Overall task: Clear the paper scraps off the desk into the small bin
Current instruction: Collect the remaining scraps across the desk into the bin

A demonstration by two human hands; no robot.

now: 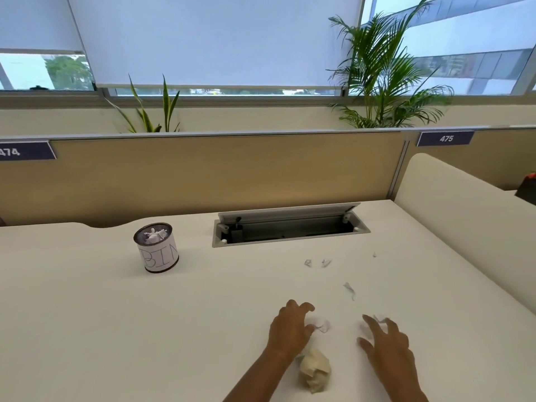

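Observation:
A small round bin (158,253) labelled "BIN" stands at the desk's left middle, with crumpled white paper (155,235) inside. My left hand (290,326) rests near the front, fingers curled over a small white scrap (323,326). My right hand (387,342) lies flat with fingers spread, its fingertips on another scrap (380,320). A crumpled beige paper ball (314,369) lies between my forearms. Small scraps lie farther back: two (316,263) side by side, one (349,288) nearer, a tiny one (374,254) to the right.
The white desk (116,329) has an open cable tray (290,227) at the back. A tan partition (203,172) stands behind it and a cream divider (464,216) walls the right side. Plants stand behind the partition.

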